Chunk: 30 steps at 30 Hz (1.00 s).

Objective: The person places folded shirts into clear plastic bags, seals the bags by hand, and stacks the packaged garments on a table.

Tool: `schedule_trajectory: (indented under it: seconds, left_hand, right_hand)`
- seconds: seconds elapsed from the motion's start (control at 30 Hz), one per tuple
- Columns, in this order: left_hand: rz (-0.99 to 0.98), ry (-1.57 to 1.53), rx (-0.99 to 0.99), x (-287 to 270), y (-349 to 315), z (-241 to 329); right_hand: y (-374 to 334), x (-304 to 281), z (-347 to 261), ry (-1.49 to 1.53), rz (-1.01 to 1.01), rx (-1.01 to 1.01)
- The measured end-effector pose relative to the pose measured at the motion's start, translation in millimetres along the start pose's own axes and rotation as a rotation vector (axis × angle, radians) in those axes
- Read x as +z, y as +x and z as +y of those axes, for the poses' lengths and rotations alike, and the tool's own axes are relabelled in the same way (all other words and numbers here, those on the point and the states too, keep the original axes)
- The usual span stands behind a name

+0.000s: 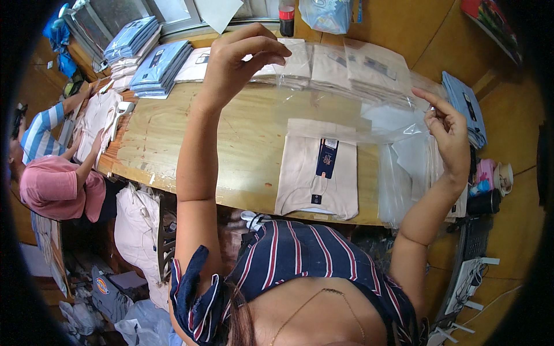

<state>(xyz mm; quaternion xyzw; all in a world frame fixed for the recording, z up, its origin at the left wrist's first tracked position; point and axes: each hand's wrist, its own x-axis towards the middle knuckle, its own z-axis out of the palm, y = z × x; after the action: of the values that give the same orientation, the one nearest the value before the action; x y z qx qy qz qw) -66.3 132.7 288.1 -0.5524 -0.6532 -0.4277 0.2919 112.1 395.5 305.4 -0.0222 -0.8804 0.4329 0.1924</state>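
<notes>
A clear plastic bag (332, 106) is stretched in the air above the table, between my two raised hands. My left hand (245, 60) is closed in a pinch at the bag's left edge. On the other side, my right hand (447, 130) has its index finger stretched out, while the thumb and other fingers curl at the bag's right end. Below the bag lies a folded pale pink T-shirt (294, 179), with a navy hang tag (328, 157) on its front and a small dark label at the neckline. Neither hand touches the shirt.
Stacks of bagged pale shirts (375, 69) line the wooden table's (242, 138) far edge; blue bagged stacks (158, 69) stand far left. Loose clear bags (395, 184) lie right of the shirt. A dark bottle (287, 20) stands behind. At left, two people handle a garment (101, 118).
</notes>
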Motion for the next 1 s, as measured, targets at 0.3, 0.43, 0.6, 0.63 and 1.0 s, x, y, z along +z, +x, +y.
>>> schedule_trajectory:
  seconds: [0.3, 0.43, 0.6, 0.63, 1.0]
  left_hand:
    - [0.097, -0.421, -0.186, 4.0, -4.3, -0.7]
    - [0.096, -0.58, -0.315, -2.4, -6.4, 2.5]
    - [0.062, -0.726, -0.21, -2.0, -7.9, -7.3]
    - [0.143, -0.91, -0.209, 9.0, -7.2, -3.2]
    - [-0.132, -1.209, -0.695, 125.8, -36.5, 37.8]
  right_hand:
    - [-1.8, 1.0, -3.5, 0.034, -0.019, -0.022]
    - [-0.3, 2.4, -0.1, 0.033, -0.024, -0.042]
    - [-6.1, 0.6, -7.8, 0.06, 0.027, -0.065]
    - [-6.8, 2.6, -10.1, 0.107, 0.064, -0.066]
    - [-69.7, 7.3, 19.2, 0.59, 0.883, -0.359]
